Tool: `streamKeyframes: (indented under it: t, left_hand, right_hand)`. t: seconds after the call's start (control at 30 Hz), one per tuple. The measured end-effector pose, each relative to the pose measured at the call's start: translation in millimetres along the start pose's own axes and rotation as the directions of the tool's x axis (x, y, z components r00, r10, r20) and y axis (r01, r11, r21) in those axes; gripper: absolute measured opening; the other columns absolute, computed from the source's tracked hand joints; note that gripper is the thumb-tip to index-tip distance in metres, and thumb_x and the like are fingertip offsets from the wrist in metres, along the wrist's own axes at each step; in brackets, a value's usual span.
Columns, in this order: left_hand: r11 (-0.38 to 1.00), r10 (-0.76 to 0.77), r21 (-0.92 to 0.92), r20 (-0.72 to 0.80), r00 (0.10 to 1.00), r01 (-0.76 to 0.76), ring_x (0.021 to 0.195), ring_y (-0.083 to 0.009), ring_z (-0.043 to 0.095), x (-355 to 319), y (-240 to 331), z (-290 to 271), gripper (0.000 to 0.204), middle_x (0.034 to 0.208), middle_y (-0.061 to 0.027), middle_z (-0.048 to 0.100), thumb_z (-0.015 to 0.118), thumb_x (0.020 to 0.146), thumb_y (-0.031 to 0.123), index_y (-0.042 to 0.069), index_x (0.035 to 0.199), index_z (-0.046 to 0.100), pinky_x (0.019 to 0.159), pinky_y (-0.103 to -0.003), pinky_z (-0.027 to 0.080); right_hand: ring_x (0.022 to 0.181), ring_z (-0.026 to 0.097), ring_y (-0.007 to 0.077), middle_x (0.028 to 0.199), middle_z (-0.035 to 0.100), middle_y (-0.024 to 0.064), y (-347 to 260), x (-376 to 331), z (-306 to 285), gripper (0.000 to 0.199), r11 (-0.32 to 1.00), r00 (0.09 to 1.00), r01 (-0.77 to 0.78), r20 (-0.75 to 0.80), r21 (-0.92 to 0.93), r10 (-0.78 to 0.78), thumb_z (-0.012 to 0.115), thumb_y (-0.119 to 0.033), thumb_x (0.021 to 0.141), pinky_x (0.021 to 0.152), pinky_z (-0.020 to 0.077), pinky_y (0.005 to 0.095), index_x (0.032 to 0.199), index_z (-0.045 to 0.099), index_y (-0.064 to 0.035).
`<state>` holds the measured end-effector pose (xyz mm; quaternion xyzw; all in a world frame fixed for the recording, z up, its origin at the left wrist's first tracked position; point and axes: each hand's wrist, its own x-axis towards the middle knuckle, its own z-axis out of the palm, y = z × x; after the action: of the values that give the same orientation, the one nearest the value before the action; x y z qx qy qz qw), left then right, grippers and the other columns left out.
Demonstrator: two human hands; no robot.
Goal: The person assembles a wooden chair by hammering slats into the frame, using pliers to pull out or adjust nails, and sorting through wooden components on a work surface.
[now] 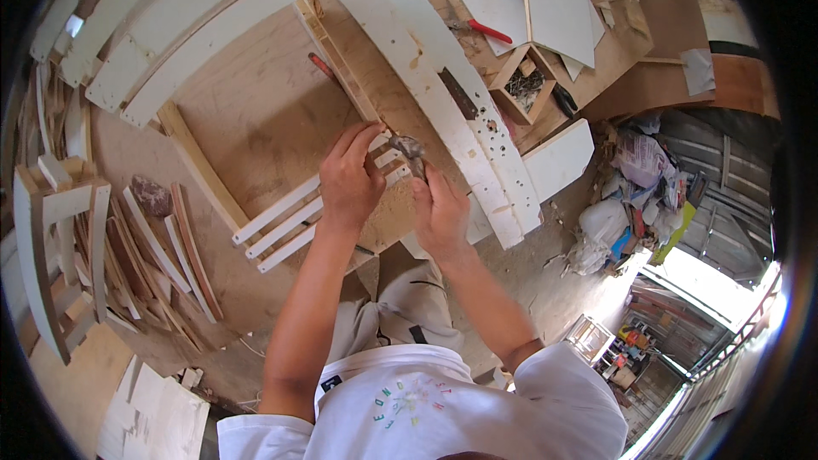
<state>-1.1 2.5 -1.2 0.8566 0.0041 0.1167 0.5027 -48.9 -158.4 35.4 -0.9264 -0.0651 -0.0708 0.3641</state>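
Note:
In my right hand (pixel 442 211) is a hammer (pixel 407 147), gripped by its handle, its metal head beside the fingertips of my left hand (pixel 352 177). My left fingers are pinched together at the corner of a wooden frame; whatever they hold is too small or hidden to make out. Several narrow white slats (pixel 285 232) cross the near end of this frame, joining a left wooden rail (pixel 203 168) and a right wooden rail (pixel 345 68). My left hand covers part of the slats. The frame lies on a brown board surface (pixel 256 102).
Long white planks (pixel 409 43) with holes lie right of the frame. Beyond them are red-handled pliers (pixel 489 31) and a wooden box (pixel 509 105) of nails. A red-handled tool (pixel 321 66) rests inside the frame. Curved slats (pixel 221 43) and loose strips (pixel 162 255) occupy the left.

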Motion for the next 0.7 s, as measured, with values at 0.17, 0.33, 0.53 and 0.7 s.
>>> streamKeyframes:
  t: [0.17,0.33,0.53,0.7]
  left_hand:
    - [0.999,0.034,0.027,-0.041,0.999,-0.033,0.097,-0.0339,0.072,-1.4,-0.1,0.7,0.051,0.114,-0.0144,0.073,0.055,0.075,-0.018,0.009,0.115,0.071,0.08,-0.04,0.057]
    - [0.999,0.031,0.04,-0.046,0.998,-0.03,0.097,-0.0328,0.072,-0.1,-1.7,2.0,0.053,0.114,-0.0143,0.073,0.056,0.074,-0.018,0.009,0.117,0.071,0.08,-0.039,0.057]
    - [0.998,0.022,0.058,-0.012,1.0,-0.022,0.103,-0.0359,0.069,-3.3,-0.3,-0.3,0.053,0.115,-0.0148,0.071,0.055,0.071,-0.018,0.005,0.117,0.068,0.088,-0.043,0.056]
    - [1.0,0.001,0.012,-0.045,0.999,0.0,0.1,-0.0363,0.071,0.7,1.5,-0.6,0.049,0.112,-0.0153,0.073,0.055,0.077,-0.016,0.009,0.117,0.071,0.084,-0.042,0.057]
  right_hand:
    - [0.061,0.063,0.0329,0.084,0.067,0.0195,7.7,-12.7,-1.7,0.032,0.985,0.998,-0.018,-0.051,0.171,0.027,0.058,-0.022,0.105,0.059,0.051,0.0422,0.12,0.063,0.006]
    - [0.081,0.067,0.0419,0.095,0.069,0.0238,-11.4,7.1,-13.8,0.029,0.972,0.989,-0.147,0.036,0.186,0.143,0.063,-0.014,0.101,0.071,0.0536,0.043,0.123,0.063,0.0044]
    - [0.078,0.068,0.0397,0.093,0.068,0.0238,-5.7,7.2,-14.3,0.031,0.98,0.99,-0.141,0.051,0.14,0.135,0.064,-0.016,0.102,0.069,0.0539,0.0415,0.124,0.063,0.005]
    - [0.078,0.068,0.0409,0.093,0.068,0.0245,4.0,14.3,2.6,0.037,0.999,0.99,-0.034,0.137,0.016,0.031,0.061,-0.025,0.105,0.069,0.0543,0.043,0.125,0.063,0.0059]
